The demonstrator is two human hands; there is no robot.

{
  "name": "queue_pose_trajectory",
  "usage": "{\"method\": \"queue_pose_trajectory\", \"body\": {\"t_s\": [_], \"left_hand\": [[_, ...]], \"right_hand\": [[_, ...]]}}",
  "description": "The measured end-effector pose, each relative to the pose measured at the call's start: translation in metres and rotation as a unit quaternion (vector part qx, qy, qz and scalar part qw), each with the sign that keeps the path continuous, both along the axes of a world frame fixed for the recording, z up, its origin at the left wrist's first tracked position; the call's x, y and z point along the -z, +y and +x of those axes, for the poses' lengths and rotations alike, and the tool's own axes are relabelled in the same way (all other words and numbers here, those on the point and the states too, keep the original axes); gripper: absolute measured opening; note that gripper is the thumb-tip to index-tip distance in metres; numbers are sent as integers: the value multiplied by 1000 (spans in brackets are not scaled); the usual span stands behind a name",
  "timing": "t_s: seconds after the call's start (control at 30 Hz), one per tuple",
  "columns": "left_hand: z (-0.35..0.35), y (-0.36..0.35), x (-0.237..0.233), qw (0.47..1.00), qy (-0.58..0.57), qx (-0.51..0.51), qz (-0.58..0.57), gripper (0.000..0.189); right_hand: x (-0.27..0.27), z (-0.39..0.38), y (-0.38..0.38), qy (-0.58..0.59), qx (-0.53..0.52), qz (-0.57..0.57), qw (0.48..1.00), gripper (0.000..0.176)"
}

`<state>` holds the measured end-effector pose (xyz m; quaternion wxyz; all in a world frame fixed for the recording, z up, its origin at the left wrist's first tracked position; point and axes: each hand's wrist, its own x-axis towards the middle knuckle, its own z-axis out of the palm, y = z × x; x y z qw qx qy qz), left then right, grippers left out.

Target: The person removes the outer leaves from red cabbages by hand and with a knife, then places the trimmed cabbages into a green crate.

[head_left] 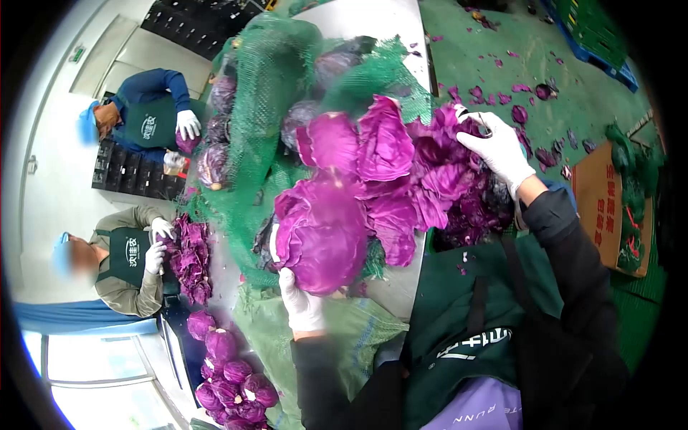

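Observation:
A peeled red cabbage (322, 236), smooth and purple, rests in my left hand (301, 304), whose fingers are closed under its near side. My right hand (494, 143), gloved in white like the left, is at the right edge of the table beside loose purple cabbage leaves (437, 172). Its thumb and fingers curl around something dark that I cannot make out. Large outer leaves (385, 140) lie between the cabbage and the right hand. Below that hand, more torn leaves (473, 218) fill a container whose walls are mostly hidden.
Green mesh sacks (269, 93) with unpeeled cabbages cover the table's far part. Peeled cabbages (229, 373) are piled at lower left. Two co-workers (154, 115) (129, 258) stand across the table. A cardboard box (605, 208) stands at right; scraps litter the green floor (487, 64).

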<state>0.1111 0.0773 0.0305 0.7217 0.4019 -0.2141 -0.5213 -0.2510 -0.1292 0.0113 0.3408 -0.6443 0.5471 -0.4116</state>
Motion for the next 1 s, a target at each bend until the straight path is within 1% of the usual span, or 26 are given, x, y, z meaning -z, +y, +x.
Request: {"method": "queue_pose_trajectory", "body": {"t_s": [0.03,0.07,0.1,0.13,0.17,0.2,0.23,0.27,0.3,0.33,0.37,0.43,0.47,0.57,0.6,0.63,0.67,0.7,0.73,0.77,0.83,0.87,0.9,0.93,0.97,1.0], "left_hand": [[4,5,7,998,51,-9,29,83],[-2,3,4,997,70,-3,37,81],[-14,0,1,998,53,1,28,81],[-25,-3,-1,999,48,10,18,81],[-37,-8,-2,999,43,23,10,81],[-53,-13,-8,998,36,42,3,81],[-64,-18,-8,998,25,55,5,81],[-73,-22,-8,998,14,67,8,81],[-82,-24,-7,997,0,79,10,81],[-84,-25,1,997,4,78,22,81],[-90,-25,1,996,36,76,36,81],[-100,-27,1,991,98,63,62,82],[-105,-27,0,991,96,58,76,81],[-111,-32,6,980,185,5,78,77],[-110,-27,8,964,251,82,12,72],[-109,-28,10,955,280,101,0,71],[-107,-28,13,944,310,117,-14,70],[-104,-26,16,931,339,130,-28,69],[-101,-24,19,918,367,143,-42,68],[-97,-25,22,904,393,160,-56,67],[-97,-27,27,869,449,192,-85,66],[-112,-36,9,890,444,103,3,63],[-100,-27,37,981,172,84,20,67],[-112,-31,18,947,305,91,43,71],[-125,-35,-5,895,431,95,65,74],[-125,-33,-12,908,383,149,80,75]], "right_hand": [[-10,-4,-4,111,37,-7,993,34],[-16,-3,0,154,46,-68,985,46],[-30,0,3,208,34,-121,970,48],[-39,8,9,226,31,-208,951,46],[-69,17,23,199,-39,-175,963,49],[-100,24,27,61,-184,-10,981,49],[-101,35,42,-55,-219,-56,972,54],[-89,48,44,-49,-244,-149,957,58],[-87,53,55,-16,-252,-174,952,63],[-93,52,60,-16,-259,-92,961,58],[-97,50,62,-18,-267,-10,964,53],[-94,45,64,-102,-240,7,965,38],[-91,45,65,-145,-232,18,962,31],[-74,35,54,-137,-183,1,973,17],[-60,27,47,-154,-148,-5,977,12],[-47,15,36,-149,-114,0,982,12],[-37,1,26,-109,-71,-7,992,13],[-21,-12,10,-24,-9,11,1000,16],[7,-26,-5,206,54,-86,973,19],[2,-28,-5,244,65,-93,963,23],[-12,-13,10,80,15,-97,992,30],[-35,-2,22,-20,-90,3,996,43],[-51,7,33,-52,-173,47,982,52],[-53,17,45,-122,-216,91,964,54],[-32,34,53,-174,-251,14,952,56],[-22,44,62,-267,-255,165,915,53]]}}
